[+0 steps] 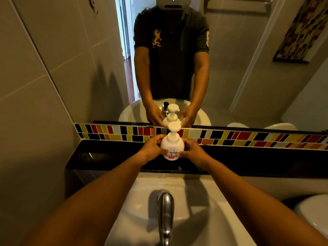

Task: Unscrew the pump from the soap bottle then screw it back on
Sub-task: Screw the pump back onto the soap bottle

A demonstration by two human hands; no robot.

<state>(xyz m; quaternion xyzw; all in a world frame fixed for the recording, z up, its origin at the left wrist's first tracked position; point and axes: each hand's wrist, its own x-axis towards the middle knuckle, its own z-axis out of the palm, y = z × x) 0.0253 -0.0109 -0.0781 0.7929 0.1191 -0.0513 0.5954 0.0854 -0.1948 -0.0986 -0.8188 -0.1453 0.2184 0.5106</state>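
A round white soap bottle (171, 144) with a pink and green label stands upright on the black ledge (106, 157) behind the sink. Its white pump (174, 128) sits on the neck, the head pointing right. My left hand (152, 148) wraps the bottle's left side. My right hand (192, 150) wraps its right side. Both hands grip the bottle's body, below the pump collar. The bottle's base is partly hidden by my fingers.
A chrome tap (166, 213) rises over the white sink (204, 201) below my arms. A strip of coloured tiles (248, 137) runs behind the ledge under a mirror (230, 68) that reflects me and the bottle. A white toilet edge (314, 212) shows at right.
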